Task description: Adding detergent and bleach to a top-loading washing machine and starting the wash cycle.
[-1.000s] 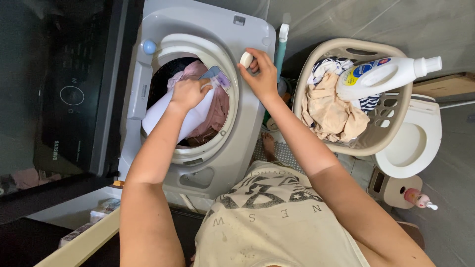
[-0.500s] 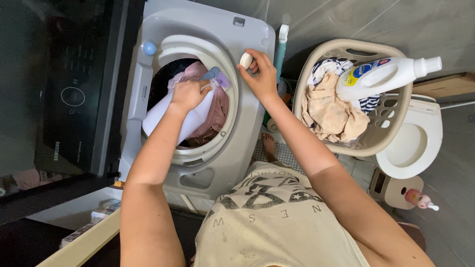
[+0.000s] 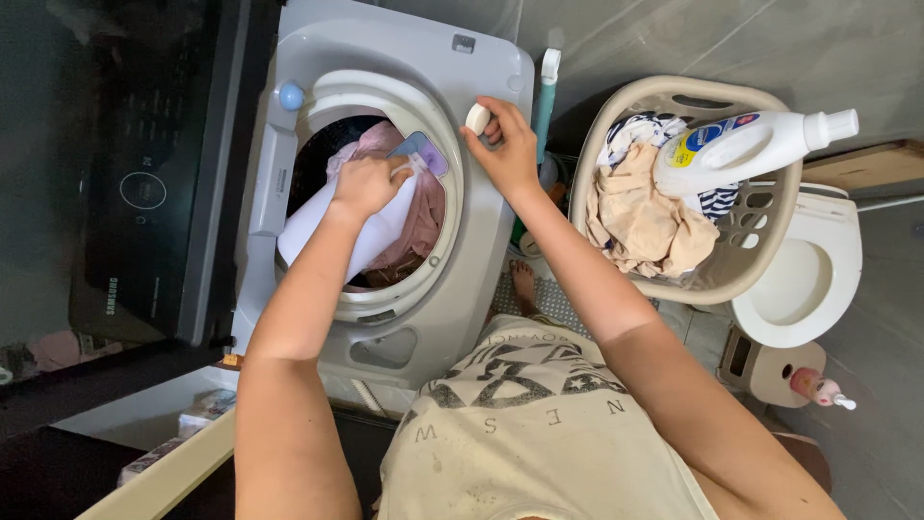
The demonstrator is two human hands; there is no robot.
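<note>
Left hand (image 3: 364,185) over washing machine (image 3: 481,250) drum opening, fingers clenched around white pouch (image 3: 332,226), tilted above pink laundry (image 3: 423,207). Right hand (image 3: 507,146) at machine's right rim, fingertips pinching small white cap (image 3: 477,118). Laundry basket (image 3: 741,274) right of machine, detergent bottle (image 3: 746,146) lying on top.

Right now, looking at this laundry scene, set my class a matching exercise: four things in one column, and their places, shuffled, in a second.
Things:
1. white pouch
2. small white cap
3. white detergent bottle
4. pink clothes

Places:
A. lying across the laundry basket
B. inside the washing machine drum
C. gripped by the left hand over the drum opening
D. pinched in the right hand at the machine's rim

Pairs: 1-C, 2-D, 3-A, 4-B
</note>
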